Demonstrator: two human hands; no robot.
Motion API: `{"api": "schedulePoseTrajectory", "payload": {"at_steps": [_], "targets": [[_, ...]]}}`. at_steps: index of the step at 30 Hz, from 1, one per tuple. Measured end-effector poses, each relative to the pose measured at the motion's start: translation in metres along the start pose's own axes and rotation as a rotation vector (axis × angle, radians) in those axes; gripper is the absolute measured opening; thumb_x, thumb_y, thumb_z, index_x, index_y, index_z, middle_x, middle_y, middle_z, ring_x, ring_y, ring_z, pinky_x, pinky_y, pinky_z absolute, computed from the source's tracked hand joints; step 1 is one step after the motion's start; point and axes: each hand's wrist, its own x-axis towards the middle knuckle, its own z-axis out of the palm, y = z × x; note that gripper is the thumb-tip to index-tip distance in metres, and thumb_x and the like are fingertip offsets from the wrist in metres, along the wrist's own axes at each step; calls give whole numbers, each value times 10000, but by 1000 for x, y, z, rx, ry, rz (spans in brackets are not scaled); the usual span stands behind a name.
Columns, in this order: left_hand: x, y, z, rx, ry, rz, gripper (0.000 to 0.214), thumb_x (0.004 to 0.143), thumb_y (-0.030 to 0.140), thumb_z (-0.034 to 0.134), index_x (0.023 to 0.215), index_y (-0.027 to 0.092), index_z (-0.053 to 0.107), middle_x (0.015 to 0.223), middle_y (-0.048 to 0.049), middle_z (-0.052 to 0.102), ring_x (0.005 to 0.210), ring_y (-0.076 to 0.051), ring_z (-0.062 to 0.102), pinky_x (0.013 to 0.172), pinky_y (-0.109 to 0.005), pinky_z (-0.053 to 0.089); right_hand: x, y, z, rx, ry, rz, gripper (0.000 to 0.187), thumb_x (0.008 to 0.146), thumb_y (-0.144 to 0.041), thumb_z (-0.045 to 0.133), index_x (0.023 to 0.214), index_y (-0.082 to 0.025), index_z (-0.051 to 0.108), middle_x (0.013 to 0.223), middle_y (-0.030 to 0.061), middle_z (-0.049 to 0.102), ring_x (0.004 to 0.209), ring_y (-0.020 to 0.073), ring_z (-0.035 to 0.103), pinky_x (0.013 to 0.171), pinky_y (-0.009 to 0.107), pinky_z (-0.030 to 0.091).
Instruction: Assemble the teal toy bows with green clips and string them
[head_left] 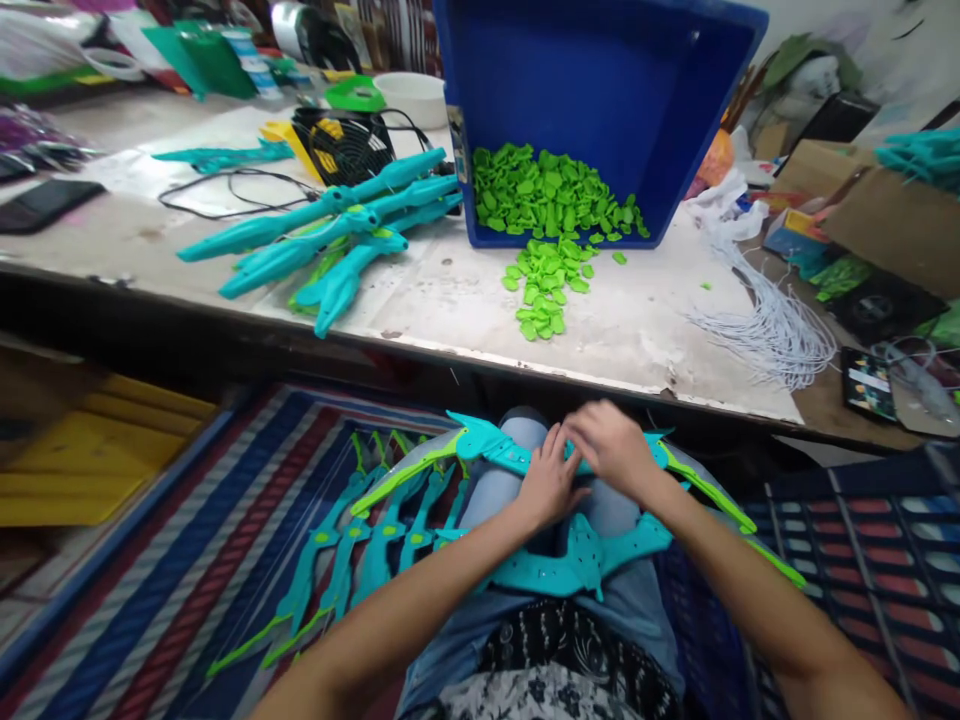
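A turquoise toy bow (pixel 499 447) with lime-green limb ends lies across my lap. My left hand (pixel 551 475) grips it near its middle, fingers over the far edge and thumb on the near side. Beside it, my right hand (pixel 611 448) is bent over the same middle part, its fingertips pinched together; what they hold, if anything, is hidden. Closer to my body, a second turquoise bow (pixel 544 572) rests on my thighs, partly covered by my left forearm. Several more bows (pixel 386 545) lie side by side on the striped sheet to my left.
A blue bin (pixel 585 90) lies tipped on the worktable (pixel 442 300), with small green pieces (pixel 544 190) spilling from it. Turquoise bow parts (pixel 330 225) are piled left, near a black fan (pixel 341 145). White cords (pixel 780 325) and a phone (pixel 868 385) lie right.
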Motion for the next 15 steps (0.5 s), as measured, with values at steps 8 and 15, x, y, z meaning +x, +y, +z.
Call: {"api": "schedulePoseTrajectory", "payload": {"at_steps": [8, 15], "targets": [[-9, -31, -11, 8, -100, -14, 847, 749, 411, 718, 1457, 202, 303, 1405, -203, 456, 1314, -357, 401, 1029, -499, 358, 181, 6, 19, -64, 35, 132, 263, 911, -210, 479, 1028, -44, 646, 1099, 220, 573, 1039, 305, 479, 870, 409, 394], [0, -15, -13, 127, -86, -29, 694, 819, 238, 631, 1444, 182, 335, 1448, -226, 387, 1270, -376, 424, 966, -488, 393, 121, 31, 7, 155, 118, 331, 332, 963, -300, 377, 933, -143, 668, 887, 93, 670, 833, 196, 575, 741, 289, 387]]}}
